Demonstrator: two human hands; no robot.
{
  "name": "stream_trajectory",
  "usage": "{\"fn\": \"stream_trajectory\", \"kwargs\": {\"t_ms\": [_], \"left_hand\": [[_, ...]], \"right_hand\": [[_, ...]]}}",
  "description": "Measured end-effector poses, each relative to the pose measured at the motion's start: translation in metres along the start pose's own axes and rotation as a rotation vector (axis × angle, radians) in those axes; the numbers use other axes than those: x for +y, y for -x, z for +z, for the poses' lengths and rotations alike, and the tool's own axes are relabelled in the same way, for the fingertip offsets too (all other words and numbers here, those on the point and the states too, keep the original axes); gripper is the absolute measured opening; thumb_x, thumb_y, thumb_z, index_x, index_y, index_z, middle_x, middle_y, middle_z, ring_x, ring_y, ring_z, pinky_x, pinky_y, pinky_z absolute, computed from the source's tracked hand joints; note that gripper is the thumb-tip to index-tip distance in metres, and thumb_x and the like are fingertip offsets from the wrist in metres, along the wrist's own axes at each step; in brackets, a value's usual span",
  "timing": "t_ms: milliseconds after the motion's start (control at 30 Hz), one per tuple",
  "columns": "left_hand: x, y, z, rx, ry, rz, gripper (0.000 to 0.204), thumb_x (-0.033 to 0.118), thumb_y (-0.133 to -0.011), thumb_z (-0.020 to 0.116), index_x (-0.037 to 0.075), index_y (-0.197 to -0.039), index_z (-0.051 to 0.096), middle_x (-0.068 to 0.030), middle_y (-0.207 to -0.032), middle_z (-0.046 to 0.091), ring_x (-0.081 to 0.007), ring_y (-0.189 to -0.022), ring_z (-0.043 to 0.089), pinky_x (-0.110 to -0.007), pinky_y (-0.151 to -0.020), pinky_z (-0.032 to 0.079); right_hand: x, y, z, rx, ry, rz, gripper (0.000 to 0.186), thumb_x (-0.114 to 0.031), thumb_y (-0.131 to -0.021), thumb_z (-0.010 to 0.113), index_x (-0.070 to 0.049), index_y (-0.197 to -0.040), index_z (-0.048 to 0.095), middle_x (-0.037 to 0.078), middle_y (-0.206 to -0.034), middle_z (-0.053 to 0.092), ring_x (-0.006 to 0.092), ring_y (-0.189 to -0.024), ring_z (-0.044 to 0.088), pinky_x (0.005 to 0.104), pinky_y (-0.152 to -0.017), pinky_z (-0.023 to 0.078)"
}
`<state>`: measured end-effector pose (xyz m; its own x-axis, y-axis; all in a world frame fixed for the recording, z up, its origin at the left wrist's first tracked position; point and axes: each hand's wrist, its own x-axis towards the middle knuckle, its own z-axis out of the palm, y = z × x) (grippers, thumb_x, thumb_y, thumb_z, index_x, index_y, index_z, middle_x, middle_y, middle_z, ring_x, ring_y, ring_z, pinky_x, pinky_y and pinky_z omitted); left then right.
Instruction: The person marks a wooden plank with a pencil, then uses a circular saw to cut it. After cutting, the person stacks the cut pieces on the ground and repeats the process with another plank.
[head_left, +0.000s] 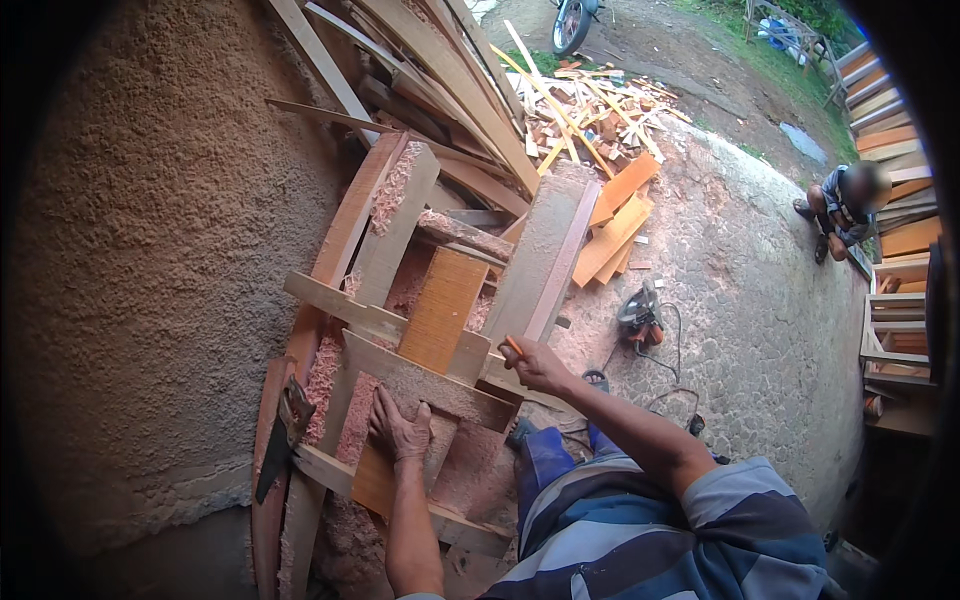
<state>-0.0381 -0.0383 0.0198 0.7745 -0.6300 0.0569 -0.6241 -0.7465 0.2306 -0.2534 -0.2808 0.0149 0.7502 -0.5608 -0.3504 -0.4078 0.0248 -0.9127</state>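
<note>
My right hand (538, 368) is closed on an orange pencil (513, 345), held near the right ends of pale crosspieces on a rough wooden bench frame. My left hand (403, 428) lies with fingers apart just below a pale crosspiece (460, 390), at the top of a lower orange-brown board (370, 475). Another orange-brown board (441, 300) spans above that crosspiece. A handsaw (278, 450) rests at the frame's left side. Pinkish shavings (322, 390) lie in and around the frame.
A rough wall (150, 250) borders the left, with leaning planks (460, 80) beyond. A circular saw (640, 320) with cable sits on the concrete floor near stacked boards (615, 230) and offcuts (590, 110). A person (840, 210) crouches right by stacked timber (895, 300). A motorbike wheel (570, 25) is behind.
</note>
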Motion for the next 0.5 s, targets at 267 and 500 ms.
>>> {"fn": "stream_trajectory", "kwargs": {"t_ms": [267,500], "left_hand": [[0.003,-0.012,0.003,-0.038,0.033,-0.011,0.108,0.070,-0.078,0.060,-0.001,-0.156,0.033,-0.0270,-0.154,0.040,-0.0449,-0.141,0.036,-0.060,-0.116,0.023],[0.001,-0.007,0.006,-0.023,0.034,-0.009,0.105,0.065,-0.077,0.062,-0.001,-0.154,0.034,-0.0274,-0.152,0.042,-0.0453,-0.141,0.037,-0.060,-0.116,0.025]], "right_hand": [[0.002,-0.077,-0.128,0.227,0.985,-0.256,0.034,-0.011,-0.095,0.058,-0.023,-0.127,0.060,0.008,-0.105,0.064,0.0269,-0.101,0.065,0.0413,-0.085,0.049],[0.023,-0.160,-0.200,0.088,1.189,-0.604,0.048,-0.001,-0.081,0.059,-0.024,-0.123,0.064,0.003,-0.124,0.061,0.0236,-0.126,0.055,0.0444,-0.112,0.038]]}}
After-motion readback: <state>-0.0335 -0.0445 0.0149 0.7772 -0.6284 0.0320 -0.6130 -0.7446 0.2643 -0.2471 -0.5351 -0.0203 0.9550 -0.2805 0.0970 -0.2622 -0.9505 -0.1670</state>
